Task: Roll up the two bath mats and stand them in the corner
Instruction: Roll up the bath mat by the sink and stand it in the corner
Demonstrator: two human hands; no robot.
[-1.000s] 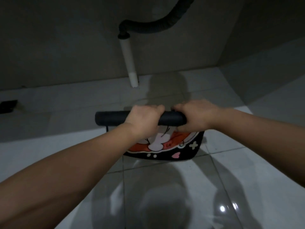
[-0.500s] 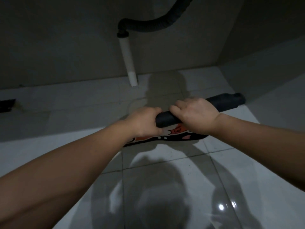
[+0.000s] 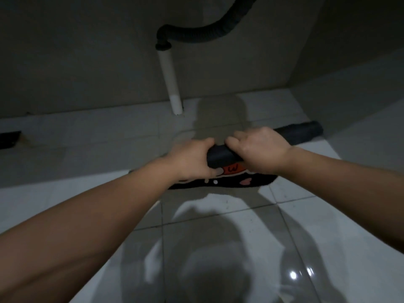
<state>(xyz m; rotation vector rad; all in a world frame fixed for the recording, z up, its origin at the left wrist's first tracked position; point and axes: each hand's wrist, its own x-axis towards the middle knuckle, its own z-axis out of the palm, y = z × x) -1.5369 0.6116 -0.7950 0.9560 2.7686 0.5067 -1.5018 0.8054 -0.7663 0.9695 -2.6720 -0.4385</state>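
Mat [image 3: 220, 157], dark and mostly rolled into a tube, lies on the floor [image 3: 317, 226] between both hands, its roll running from the middle up to the right, where the open end [image 3: 314, 133] shows near the right wall [image 3: 360, 51]. The left hand [image 3: 192, 159] wraps over the near end of the roll, fingers curled on top and thumb below, gripping it. The right hand [image 3: 260, 153] clamps over the roll just beside the left, knuckles up and fingers bent around the far side. A short unrolled flap [image 3: 240, 182] still lies flat under the hands, black with orange, white and pink cartoon shapes. Both forearms reach in from the lower corners, bare and nearly straight. The floor is glossy pale tile with grey grout lines and two bright reflections of light at lower right; the person's shadow falls across it. Beyond the hands a white pipe [image 3: 171, 84] drops from a black corrugated hose [image 3: 196, 36] down to the floor at the foot of a dull grey back wall [image 3: 76, 62]. A dark object [image 3: 8, 139] at the left edge is cut off and cannot be identified. The room is dim, the hands slightly blurred, and the left end of the roll is hidden under the left hand.
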